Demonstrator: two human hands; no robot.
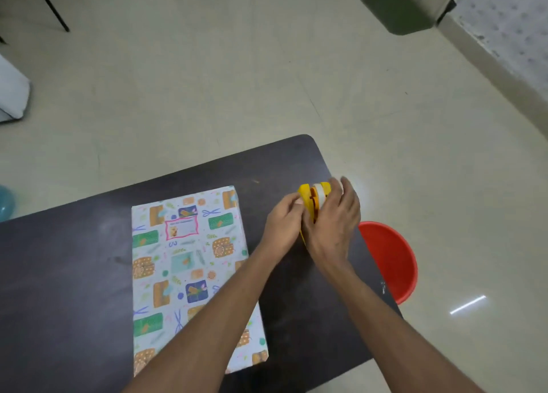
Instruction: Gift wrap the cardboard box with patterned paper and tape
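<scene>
Two bare forearms, no sleeves anywhere along the visible length, from the lower edge of the view up to the wrists. Left hand (281, 226) and right hand (333, 223) both bare: no gloves, no rings, no watch, no bracelet or band at either wrist. Slim forearms, narrowing toward the wrists. Fingers on the right hand slightly blurred, so no detail of the nails. No clothing, cuff or strap to be seen anywhere on either arm.
</scene>
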